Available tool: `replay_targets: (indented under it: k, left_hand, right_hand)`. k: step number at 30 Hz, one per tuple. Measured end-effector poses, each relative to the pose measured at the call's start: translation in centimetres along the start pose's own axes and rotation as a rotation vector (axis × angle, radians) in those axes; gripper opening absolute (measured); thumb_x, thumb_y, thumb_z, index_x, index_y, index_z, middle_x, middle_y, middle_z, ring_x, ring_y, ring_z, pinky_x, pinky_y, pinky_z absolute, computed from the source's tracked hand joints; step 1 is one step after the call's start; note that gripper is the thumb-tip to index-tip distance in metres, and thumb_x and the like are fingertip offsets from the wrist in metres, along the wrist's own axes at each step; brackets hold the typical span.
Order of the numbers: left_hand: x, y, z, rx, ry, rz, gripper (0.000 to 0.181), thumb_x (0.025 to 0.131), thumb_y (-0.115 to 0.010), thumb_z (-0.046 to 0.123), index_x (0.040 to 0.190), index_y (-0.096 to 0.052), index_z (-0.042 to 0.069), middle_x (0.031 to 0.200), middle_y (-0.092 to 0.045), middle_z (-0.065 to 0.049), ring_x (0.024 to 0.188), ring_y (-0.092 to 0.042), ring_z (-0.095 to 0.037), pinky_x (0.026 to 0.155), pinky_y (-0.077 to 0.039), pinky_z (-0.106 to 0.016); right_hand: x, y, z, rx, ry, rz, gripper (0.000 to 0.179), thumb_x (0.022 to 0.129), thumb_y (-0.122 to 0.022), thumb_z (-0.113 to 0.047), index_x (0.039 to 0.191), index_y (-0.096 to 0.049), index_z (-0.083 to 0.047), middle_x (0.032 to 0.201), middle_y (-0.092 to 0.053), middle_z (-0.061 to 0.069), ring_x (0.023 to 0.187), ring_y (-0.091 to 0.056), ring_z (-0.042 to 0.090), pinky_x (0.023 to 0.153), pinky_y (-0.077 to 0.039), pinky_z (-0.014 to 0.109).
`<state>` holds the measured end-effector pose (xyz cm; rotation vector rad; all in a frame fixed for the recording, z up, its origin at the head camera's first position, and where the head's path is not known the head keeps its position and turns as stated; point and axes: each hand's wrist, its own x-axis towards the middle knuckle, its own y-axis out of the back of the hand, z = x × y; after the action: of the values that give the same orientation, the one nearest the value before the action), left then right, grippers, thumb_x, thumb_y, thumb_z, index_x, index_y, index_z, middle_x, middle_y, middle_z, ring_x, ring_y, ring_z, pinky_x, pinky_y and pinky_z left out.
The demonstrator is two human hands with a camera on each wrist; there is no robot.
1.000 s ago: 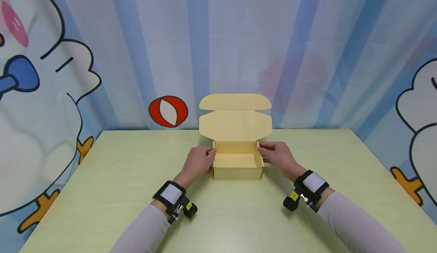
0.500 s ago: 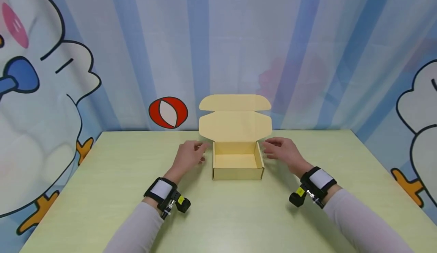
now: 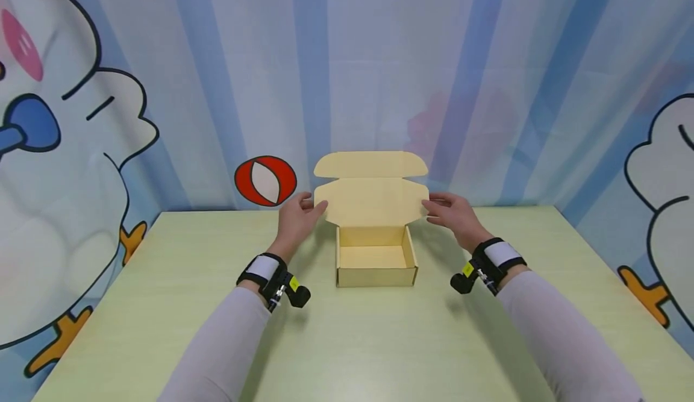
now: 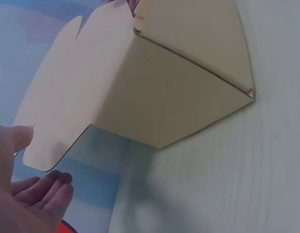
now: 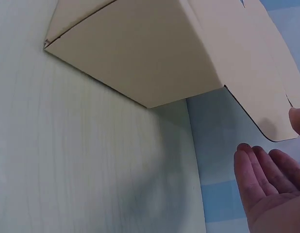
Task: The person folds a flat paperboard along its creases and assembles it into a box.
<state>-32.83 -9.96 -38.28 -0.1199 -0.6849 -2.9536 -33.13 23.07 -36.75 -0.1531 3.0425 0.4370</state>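
Observation:
A pale yellow cardboard box (image 3: 376, 276) stands on the table, its raised lid (image 3: 372, 202) tilted back with the tuck flap (image 3: 371, 164) upright above it. My left hand (image 3: 295, 221) is at the lid's left edge. In the left wrist view its thumb overlaps the lid's side flap (image 4: 53, 145), while the other fingers extend below and behind that flap. My right hand (image 3: 457, 216) mirrors it at the right edge. The right wrist view shows the thumb right at the side flap (image 5: 266, 116) and the fingers fairly straight beneath it, apart from the card.
The pale wooden table (image 3: 374, 342) meets a blue striped cloth backdrop (image 3: 374, 88) just behind the box. Cartoon figures and a red-and-white ball (image 3: 265, 181) are printed on the cloth. A strapped camera sits on each wrist.
Both hands have left the box's side walls, moved outward, then up and forward to the two edges of the lid. The box and its lid stay in place.

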Motion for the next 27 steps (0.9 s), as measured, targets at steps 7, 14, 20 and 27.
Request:
replay_targets:
  k: [7, 14, 20, 27]
  left_hand:
    - [0.6, -0.4, 0.2, -0.117, 0.039, -0.014, 0.057, 0.092, -0.069, 0.031, 0.139, -0.052, 0.002, 0.132, -0.065, -0.017, 0.121, -0.062, -0.03, 0.103, -0.051, -0.043]
    - [0.7, -1.0, 0.6, -0.138, 0.048, 0.007, 0.04, 0.095, -0.066, 0.019, 0.131, -0.06, 0.003, 0.126, -0.068, -0.015, 0.109, -0.066, -0.027, 0.099, -0.054, -0.04]
    - [0.3, -1.3, 1.0, -0.131, 0.054, 0.041, 0.035, 0.095, -0.066, 0.017, 0.128, -0.063, 0.006, 0.119, -0.072, -0.013, 0.098, -0.066, -0.023, 0.088, -0.058, -0.033]
    - [-0.3, -1.4, 1.5, -0.105, 0.024, 0.071, 0.031, 0.094, -0.067, 0.016, 0.124, -0.067, 0.007, 0.111, -0.073, -0.013, 0.091, -0.065, -0.022, 0.077, -0.057, -0.027]
  right_hand:
    - [1.0, -0.7, -0.3, 0.016, 0.02, 0.007, 0.063, 0.102, -0.055, -0.026, 0.154, -0.03, -0.003, 0.154, -0.041, 0.022, 0.138, -0.047, 0.035, 0.11, -0.046, 0.045]
    - [1.4, -1.6, -0.7, -0.032, 0.024, 0.095, 0.052, 0.101, -0.055, -0.018, 0.15, -0.041, -0.005, 0.143, -0.055, 0.02, 0.126, -0.059, 0.035, 0.103, -0.052, 0.045]
    - [1.2, -2.1, -0.9, -0.033, 0.038, 0.141, 0.048, 0.101, -0.055, -0.015, 0.147, -0.045, -0.003, 0.14, -0.057, 0.021, 0.123, -0.061, 0.036, 0.097, -0.055, 0.041]
    - [0.4, -2.3, -1.0, -0.033, 0.073, 0.159, 0.047, 0.101, -0.055, -0.016, 0.146, -0.047, -0.004, 0.138, -0.058, 0.021, 0.12, -0.063, 0.035, 0.088, -0.059, 0.032]
